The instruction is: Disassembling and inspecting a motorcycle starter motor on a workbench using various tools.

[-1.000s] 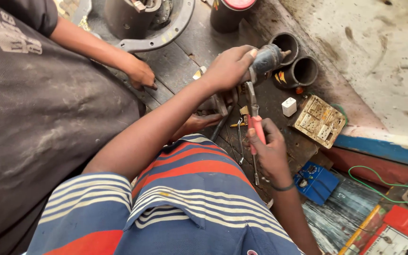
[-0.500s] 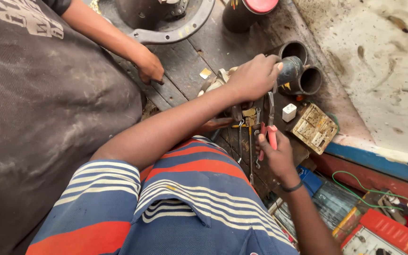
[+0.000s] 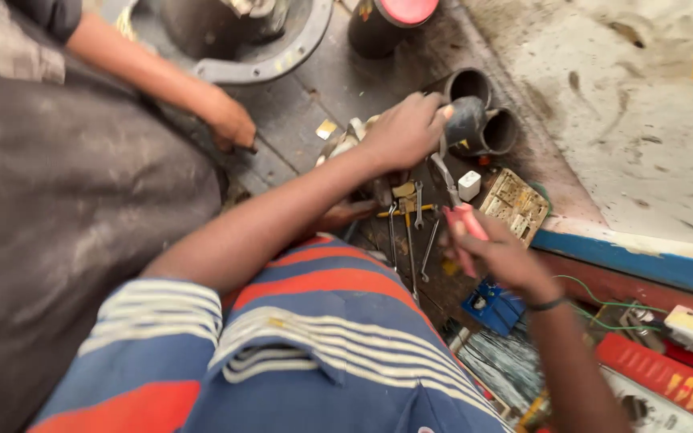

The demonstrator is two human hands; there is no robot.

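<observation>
My left hand [image 3: 405, 130] grips a dark cylindrical part [image 3: 465, 122] on the wooden bench, with its fingers wrapped over the part's near side. My right hand [image 3: 500, 255] holds red-handled pliers [image 3: 457, 210], whose metal jaws reach up to the dark part just below my left hand. Between my hands lie several spanners and a yellow-handled tool [image 3: 407, 216]. My striped blue, white and red shirt fills the lower middle of the view.
Another person in a dark grey shirt sits at the left, a hand [image 3: 228, 122] resting on the planks. A large metal housing [image 3: 250, 40], black pipe sleeves [image 3: 468, 82], a beige circuit plate [image 3: 513, 204], a white block [image 3: 469, 185], a blue box [image 3: 494, 306] and green wire [image 3: 603, 305] surround the hands.
The view has shifted slightly. My right hand with the pliers has moved a little lower and to the right, while my left hand stays on the dark part.
</observation>
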